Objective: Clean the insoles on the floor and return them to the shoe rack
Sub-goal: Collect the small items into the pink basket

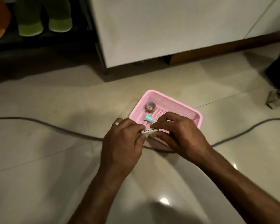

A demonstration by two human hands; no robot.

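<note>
— Nearest us, what are the two forearms doing?
— Both reach up from the bottom edge over bare glossy floor (39,183). Left hand (124,143), ring on one finger, curls round one end of a small white tube (149,131) printed "Heybright"; right hand (179,136) pinches the other end with fingertips.
— Where is that?
— Just over the near left rim of a pink mesh basket (199,118). Inside lie a brown ring (150,107) and a teal cap (148,118), apart from each other.
— Any room around it?
— A grey cable (47,125) runs across the floor, passing under the hands and by the basket's near edge. Open tile lies left. Farther back left, a dark shoe rack (23,46) holds green slippers (44,25); a white cabinet (168,29) stands right of it.
— Insoles?
— I cannot see any.
</note>
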